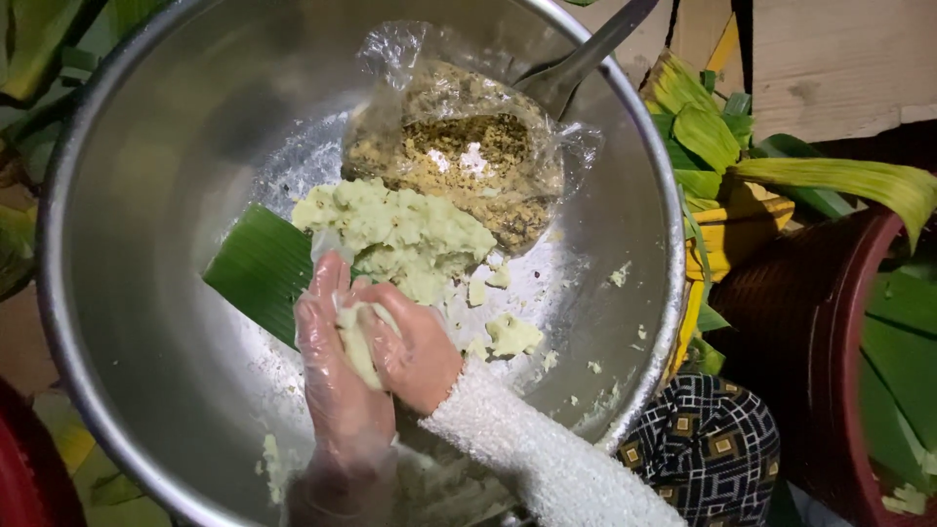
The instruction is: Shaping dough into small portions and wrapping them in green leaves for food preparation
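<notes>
Head view: both hands meet low in the big steel bowl [127,293], just below the pale green mash heap [395,229]; the left hand [337,376], in a thin clear glove, is cupped under and around a lump of mash [356,337], and the right hand [415,356], bare, with a white knitted sleeve [537,449] behind it, is clenched over the same lump from the other side; so both hands are closed on it, pressing it between them; the lump sits above the bowl's floor, beside the strip of green leaf [259,268] that lies flat under the heap's edge

What could go wrong, as I judge it: the mash looks crumbly, with loose bits [512,334] already scattered on the bowl floor, so too hard a squeeze could split the lump and shed more; the loose glove could fold into the mash; the bagged brown filling [459,146] and the spoon handle [586,54] lie just beyond the heap, and a wide elbow swing could knock them

The lump is elongated; its long axis runs roughly from the upper left to the lower right of the picture, along the left palm, its upper end pointing towards the heap; its lower end is hidden between the hands
</notes>
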